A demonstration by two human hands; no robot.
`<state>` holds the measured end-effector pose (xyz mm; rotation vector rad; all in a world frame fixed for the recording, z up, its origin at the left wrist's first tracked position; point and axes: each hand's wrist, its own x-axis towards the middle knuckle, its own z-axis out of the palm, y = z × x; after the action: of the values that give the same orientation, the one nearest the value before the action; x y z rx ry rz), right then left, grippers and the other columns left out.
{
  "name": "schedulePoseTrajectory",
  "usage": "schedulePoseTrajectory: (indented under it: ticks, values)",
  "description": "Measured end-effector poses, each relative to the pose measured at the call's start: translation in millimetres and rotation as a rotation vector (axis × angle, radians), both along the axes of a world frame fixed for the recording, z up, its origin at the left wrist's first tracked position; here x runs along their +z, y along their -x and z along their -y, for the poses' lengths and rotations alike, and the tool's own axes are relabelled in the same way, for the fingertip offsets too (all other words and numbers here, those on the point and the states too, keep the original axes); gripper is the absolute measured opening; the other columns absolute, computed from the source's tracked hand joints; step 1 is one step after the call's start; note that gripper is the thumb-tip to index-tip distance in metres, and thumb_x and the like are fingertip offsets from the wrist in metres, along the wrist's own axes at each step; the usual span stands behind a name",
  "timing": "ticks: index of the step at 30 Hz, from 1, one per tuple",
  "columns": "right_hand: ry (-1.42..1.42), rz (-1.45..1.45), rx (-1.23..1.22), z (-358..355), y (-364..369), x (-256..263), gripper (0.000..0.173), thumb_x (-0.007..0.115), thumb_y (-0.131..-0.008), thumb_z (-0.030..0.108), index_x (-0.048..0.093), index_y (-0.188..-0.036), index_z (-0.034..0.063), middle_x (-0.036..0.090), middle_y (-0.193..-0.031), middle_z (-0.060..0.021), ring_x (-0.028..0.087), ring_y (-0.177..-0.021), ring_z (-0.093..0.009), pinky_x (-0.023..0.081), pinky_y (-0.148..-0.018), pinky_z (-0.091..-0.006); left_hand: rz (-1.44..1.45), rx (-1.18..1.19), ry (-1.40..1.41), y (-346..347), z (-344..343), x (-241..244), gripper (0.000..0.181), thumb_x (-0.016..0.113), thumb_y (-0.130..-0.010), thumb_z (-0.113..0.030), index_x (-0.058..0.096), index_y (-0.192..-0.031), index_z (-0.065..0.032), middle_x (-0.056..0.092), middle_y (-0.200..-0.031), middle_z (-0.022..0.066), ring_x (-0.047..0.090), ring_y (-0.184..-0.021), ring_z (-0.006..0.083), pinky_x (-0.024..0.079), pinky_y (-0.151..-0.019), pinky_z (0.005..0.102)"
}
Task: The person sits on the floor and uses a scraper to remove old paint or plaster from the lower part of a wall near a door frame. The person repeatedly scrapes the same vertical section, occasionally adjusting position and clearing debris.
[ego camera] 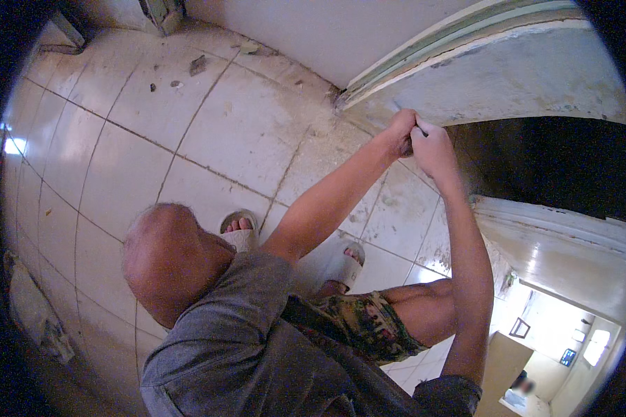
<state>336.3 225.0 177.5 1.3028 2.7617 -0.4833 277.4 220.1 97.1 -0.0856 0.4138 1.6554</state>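
Both my hands are together in front of me, close to the pale, stained jamb (501, 78) of a doorway. My left hand (402, 133) is wrapped around a thin object that is mostly hidden by the fingers. My right hand (434, 154) closes on it too, pressed against the left. Only a dark bit of this thin object (423, 134) shows between the hands; what it is I cannot tell. Below the hands lie dusty white floor tiles (313, 167).
Dark space (542, 161) fills the doorway, with a white frame (553, 224) opposite. Debris (198, 65) litters the tiles by the wall (271, 26). My sandalled feet (240, 234) are beneath my arms. At lower right, a blurred person (524, 385) is in a bright room.
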Motion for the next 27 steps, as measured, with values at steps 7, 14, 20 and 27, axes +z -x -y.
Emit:
schedulePoseTrajectory:
  ticks: [7,14,20,27]
  values:
    - [-0.003,-0.053,0.063,6,-2,-3,0.041,0.046,-0.08,0.024,0.054,-0.114,0.0017,0.055,-0.104,-0.0272,0.054,-0.097,-0.04,0.043,-0.085,-0.0394,0.076,0.064,-0.062,-1,-7,-16,0.023,0.034,-0.077,-0.013,0.049,-0.085,0.0037,0.055,-0.079,0.0183,0.057,-0.073,0.0315,0.048,-0.068,0.0433]
    - [-0.008,-0.034,0.08,6,-6,-6,0.042,0.044,-0.082,0.023,0.051,-0.117,-0.0008,0.054,-0.106,-0.0275,0.052,-0.1,-0.04,0.041,-0.088,-0.0396,0.076,0.001,-0.004,-1,-3,-16,0.021,0.035,-0.076,-0.011,0.049,-0.083,0.0026,0.053,-0.073,0.0168,0.056,-0.065,0.0299,0.047,-0.06,0.0424]
    - [0.03,-0.063,0.061,4,-8,-8,0.04,0.043,-0.085,0.021,0.05,-0.116,-0.0024,0.054,-0.108,-0.0268,0.052,-0.104,-0.036,0.04,-0.088,-0.0355,0.009,-0.002,0.032,-3,-22,-35,0.016,0.036,-0.074,-0.011,0.046,-0.076,0.0016,0.051,-0.067,0.0165,0.054,-0.058,0.0302,0.047,-0.054,0.0427]
    - [0.051,-0.042,0.063,4,-1,-17,0.042,0.043,-0.083,0.023,0.051,-0.116,-0.0013,0.054,-0.106,-0.0286,0.053,-0.1,-0.04,0.042,-0.087,-0.0394,0.146,-0.042,0.014,-7,-50,-77,0.014,0.038,-0.074,-0.012,0.046,-0.073,0.0002,0.051,-0.067,0.0153,0.054,-0.057,0.0294,0.046,-0.053,0.0418]
